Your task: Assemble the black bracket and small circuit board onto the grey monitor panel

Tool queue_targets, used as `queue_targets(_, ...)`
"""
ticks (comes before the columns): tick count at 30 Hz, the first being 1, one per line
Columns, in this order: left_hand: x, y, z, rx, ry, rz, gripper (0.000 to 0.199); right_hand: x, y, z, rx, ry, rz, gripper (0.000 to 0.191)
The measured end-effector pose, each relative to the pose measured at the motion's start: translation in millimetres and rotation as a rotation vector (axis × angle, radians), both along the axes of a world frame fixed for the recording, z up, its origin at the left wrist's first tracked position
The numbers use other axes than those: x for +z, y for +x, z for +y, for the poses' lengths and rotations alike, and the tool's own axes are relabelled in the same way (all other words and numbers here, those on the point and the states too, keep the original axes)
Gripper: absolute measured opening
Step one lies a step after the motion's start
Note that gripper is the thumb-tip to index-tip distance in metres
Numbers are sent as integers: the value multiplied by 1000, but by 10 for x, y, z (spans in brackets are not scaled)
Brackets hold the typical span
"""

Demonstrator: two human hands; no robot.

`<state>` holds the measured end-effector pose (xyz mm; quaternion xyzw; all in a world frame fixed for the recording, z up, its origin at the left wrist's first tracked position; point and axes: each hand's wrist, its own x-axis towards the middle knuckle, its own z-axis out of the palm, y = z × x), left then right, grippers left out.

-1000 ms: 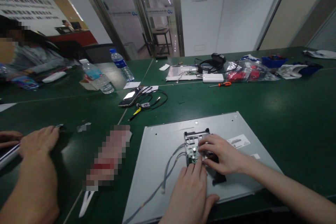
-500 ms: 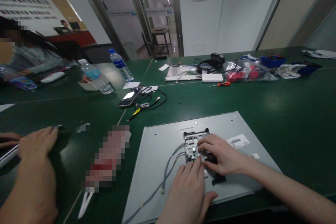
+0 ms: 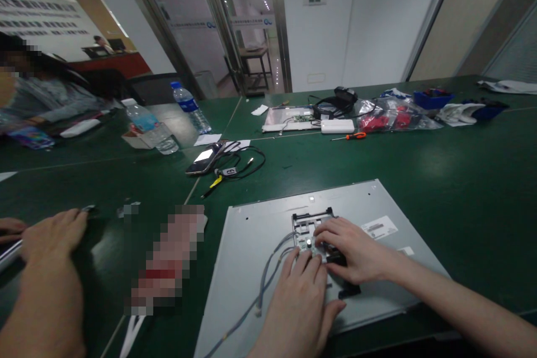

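Note:
A flat grey metal panel [image 3: 243,257] lies on the green table, with a small green circuit board [image 3: 307,242] in a black-ended bracket [image 3: 312,215] at its middle. My left hand [image 3: 302,285] rests on the near edge of the board, fingers side by side and thumb spread to the right. From the right, my right hand [image 3: 350,249] reaches over the board with bent fingers around its right side; what lies under them is hidden. Grey cables [image 3: 264,277] run from the board toward the panel's lower left. A black part [image 3: 349,291] sits just below my right hand.
Another person's hand [image 3: 54,232] is at the left, near a blurred-out strip [image 3: 172,257]. Farther back lie a phone [image 3: 205,159], black cables [image 3: 255,165], bottles [image 3: 188,106], an orange screwdriver [image 3: 356,136], a white box [image 3: 337,126] and bagged red items [image 3: 390,117].
My left hand's fingers have shifted slightly left and spread a little along the board's near edge. My right hand stays nearly in place. The whole view has moved slightly.

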<state>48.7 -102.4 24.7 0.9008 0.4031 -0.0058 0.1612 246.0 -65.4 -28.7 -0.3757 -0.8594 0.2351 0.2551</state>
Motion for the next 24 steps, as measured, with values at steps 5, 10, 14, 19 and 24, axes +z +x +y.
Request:
queue_targets(5, -27, -2, -2, -12, 10, 27, 42, 46, 18, -7, 17, -11, -1, 42)
queue_targets(10, -37, 3, -3, -20, 29, 18, 44, 49, 17, -3, 14, -11, 13, 40)
queue_targets(14, -69, -9, -2, -20, 44, 6, 46, 43, 19, -3, 11, -7, 19, 40)
queue_targets(19, -96, -19, -5, -19, 36, 4, 47, 22, 19, 3, 0, 7, 26, 38)
queue_targets(24, -104, -19, -8, -28, 52, 2, 46, 11, 21, 5, 2, 1, 29, 39)
